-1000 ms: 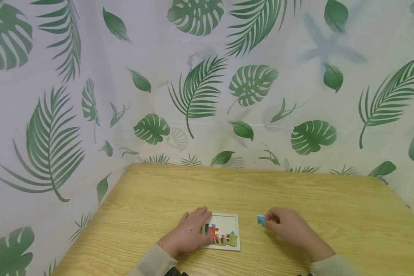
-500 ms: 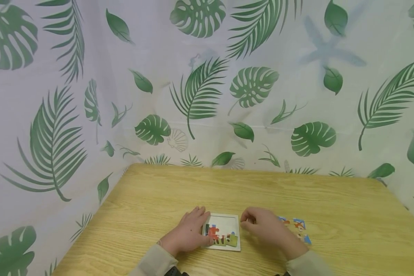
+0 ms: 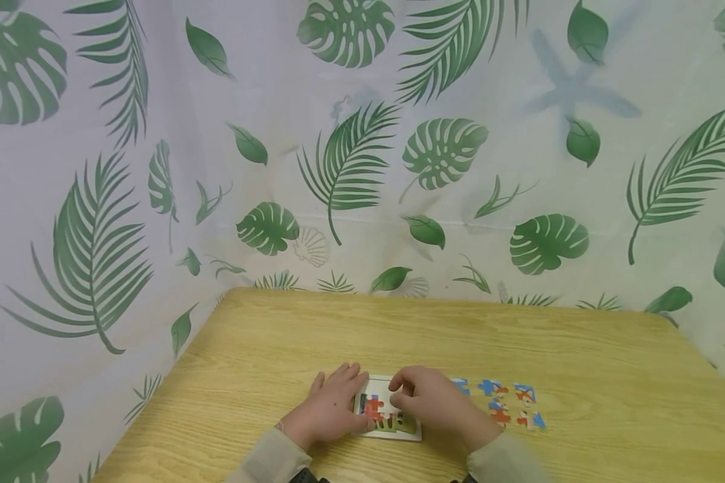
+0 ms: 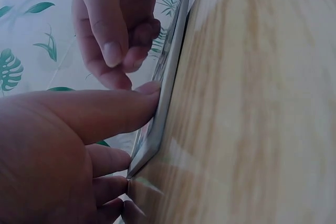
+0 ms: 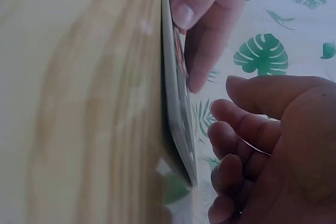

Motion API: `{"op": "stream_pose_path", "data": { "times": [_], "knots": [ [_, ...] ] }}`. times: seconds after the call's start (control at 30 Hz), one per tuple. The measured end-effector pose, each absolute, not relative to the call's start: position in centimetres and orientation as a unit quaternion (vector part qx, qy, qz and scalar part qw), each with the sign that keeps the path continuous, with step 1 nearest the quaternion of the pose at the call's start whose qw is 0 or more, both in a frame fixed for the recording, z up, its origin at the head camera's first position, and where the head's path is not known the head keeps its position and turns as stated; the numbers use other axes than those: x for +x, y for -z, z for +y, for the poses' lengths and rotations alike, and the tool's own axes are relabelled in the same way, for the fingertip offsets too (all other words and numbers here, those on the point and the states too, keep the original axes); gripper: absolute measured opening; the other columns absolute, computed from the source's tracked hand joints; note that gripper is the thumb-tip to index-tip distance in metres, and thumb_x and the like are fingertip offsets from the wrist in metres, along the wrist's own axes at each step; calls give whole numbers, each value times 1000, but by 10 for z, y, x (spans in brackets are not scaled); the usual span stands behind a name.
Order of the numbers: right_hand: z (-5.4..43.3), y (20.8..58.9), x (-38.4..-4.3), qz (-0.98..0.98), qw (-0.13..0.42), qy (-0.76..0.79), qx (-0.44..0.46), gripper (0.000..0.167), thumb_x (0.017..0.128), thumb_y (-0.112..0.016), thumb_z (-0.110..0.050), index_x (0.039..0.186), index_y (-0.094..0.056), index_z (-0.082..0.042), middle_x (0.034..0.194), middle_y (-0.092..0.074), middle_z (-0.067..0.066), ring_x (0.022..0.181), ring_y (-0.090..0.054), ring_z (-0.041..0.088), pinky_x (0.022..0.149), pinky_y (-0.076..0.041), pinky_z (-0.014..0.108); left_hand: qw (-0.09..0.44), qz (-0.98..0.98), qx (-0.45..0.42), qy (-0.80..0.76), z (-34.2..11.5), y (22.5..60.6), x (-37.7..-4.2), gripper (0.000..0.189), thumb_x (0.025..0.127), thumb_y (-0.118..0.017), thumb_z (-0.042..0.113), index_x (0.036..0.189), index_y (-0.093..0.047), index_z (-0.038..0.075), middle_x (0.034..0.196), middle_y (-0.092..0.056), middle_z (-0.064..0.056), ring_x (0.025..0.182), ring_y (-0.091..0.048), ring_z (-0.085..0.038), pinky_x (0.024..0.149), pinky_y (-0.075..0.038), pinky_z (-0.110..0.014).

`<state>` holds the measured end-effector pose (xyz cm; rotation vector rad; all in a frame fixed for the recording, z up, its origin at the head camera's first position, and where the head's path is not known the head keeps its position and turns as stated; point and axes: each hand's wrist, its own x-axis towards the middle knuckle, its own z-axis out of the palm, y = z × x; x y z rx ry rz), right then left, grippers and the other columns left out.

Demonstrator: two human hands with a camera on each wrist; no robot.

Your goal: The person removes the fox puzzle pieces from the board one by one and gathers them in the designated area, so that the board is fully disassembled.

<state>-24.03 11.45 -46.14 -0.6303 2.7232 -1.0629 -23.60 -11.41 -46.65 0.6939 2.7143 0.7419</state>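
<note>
A square puzzle tray [image 3: 393, 436] with a pale rim lies on the wooden table. Joined red and striped green pieces [image 3: 374, 406] fill its lower left part. My left hand [image 3: 332, 406] rests along the tray's left side, fingers extended and thumb over the lower left rim. In the left wrist view that thumb [image 4: 126, 108] lies on the tray's edge. Over the tray's right half hovers my right hand [image 3: 429, 399], covering part of it. Its thumb [image 5: 252, 90] and loosely bent fingertips stand apart in the right wrist view, with nothing visible between them.
Several loose jigsaw pieces lie right of the tray: a blue one [image 3: 461, 384] partly behind my right hand, a blue and red one [image 3: 492, 387], others further right [image 3: 524, 394]. A leaf-printed curtain [image 3: 362, 168] hangs behind and beside the table.
My right hand has moved left from the loose pieces to above the tray, exposing more of them. My left hand has stayed on the tray's left side.
</note>
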Motion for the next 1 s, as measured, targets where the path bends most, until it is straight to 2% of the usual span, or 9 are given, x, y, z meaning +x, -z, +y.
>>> {"op": "stream_pose_path", "data": {
  "times": [0.43, 0.8, 1.0],
  "knots": [
    [92, 466, -241, 910, 103, 349, -199, 17, 91, -73, -18, 105, -72, -9, 77, -56, -1, 67, -50, 15, 59, -42, 31, 131, 928, 245, -248, -113, 469, -236, 85, 89, -73, 49, 157, -39, 10, 165, -26, -12, 153, -17, -32, 116, -5, -67],
    [87, 475, -239, 929, 46, 298, -214, 15, 91, -74, -26, 100, -73, -15, 78, -52, -5, 67, -48, 12, 61, -41, 31, 125, 927, 249, -252, -115, 468, -236, 86, 90, -72, 50, 157, -39, 8, 164, -26, -13, 153, -16, -32, 116, -5, -67],
    [84, 475, -239, 936, 35, 279, -210, 14, 88, -76, -27, 96, -72, -16, 76, -51, -5, 66, -47, 12, 60, -40, 31, 126, 928, 249, -247, -115, 469, -238, 86, 90, -72, 51, 157, -39, 8, 164, -26, -14, 153, -17, -32, 116, -6, -67]
  ]
}}
